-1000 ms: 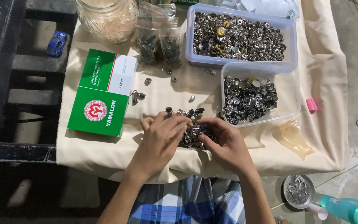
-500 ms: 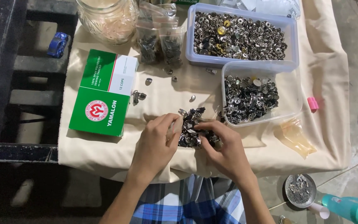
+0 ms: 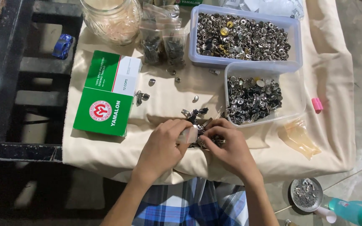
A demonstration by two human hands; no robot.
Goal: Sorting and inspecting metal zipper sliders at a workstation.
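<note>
A heap of small dark metal fasteners [image 3: 195, 114] lies on the cream cloth [image 3: 168, 98] near the table's front edge. Both my hands rest on the heap, fingers curled inward and nearly touching. My left hand [image 3: 162, 144] pinches a small clear plastic bag [image 3: 188, 134] at its fingertips. My right hand [image 3: 229, 146] is closed over fasteners on the heap's right side, and most of the heap is hidden under it.
A clear tub of fasteners [image 3: 293, 109] sits right of the hands, a bigger one [image 3: 194, 46] behind it. A green-and-white box [image 3: 105, 94] lies at left. A glass jar [image 3: 112, 21] and small filled bags [image 3: 164, 44] stand behind. On the floor are a metal dish [image 3: 306, 194] and a teal bottle [image 3: 355, 211].
My hands have drawn closer together over the heap, hiding more of it. The clear bag now shows at my left fingertips.
</note>
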